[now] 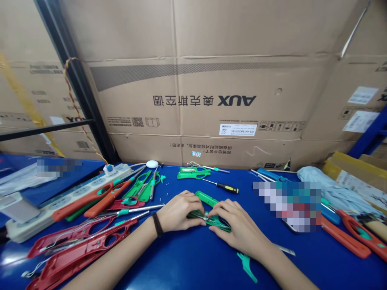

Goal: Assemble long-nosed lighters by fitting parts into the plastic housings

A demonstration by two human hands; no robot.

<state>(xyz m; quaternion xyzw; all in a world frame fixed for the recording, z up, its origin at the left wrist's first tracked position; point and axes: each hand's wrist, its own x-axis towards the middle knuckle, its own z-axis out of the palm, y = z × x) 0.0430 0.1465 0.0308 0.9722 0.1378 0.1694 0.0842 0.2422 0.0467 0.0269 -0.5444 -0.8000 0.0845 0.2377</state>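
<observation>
My left hand [180, 212], with a dark band at the wrist, closes its thumb and fingers on the left end of a green plastic lighter housing [196, 214]. On its right end my right hand [234, 221] is closed too, fingertips by small metal parts in the middle. My fingers cover much of this housing. Just behind it lies another green shell half [208, 199]. Near my right forearm are a turquoise trigger piece [248, 268] and a metal tube [286, 250], partly hidden by the arm.
Red lighter shells [75, 257] and a power strip [81, 193] with orange shells [109, 197] lie left. Behind are a screwdriver [226, 187] and green shells [193, 173]. At right are a blurred-out phone [293, 227] and orange shells [344, 237]. Cardboard boxes [193, 80] wall the back.
</observation>
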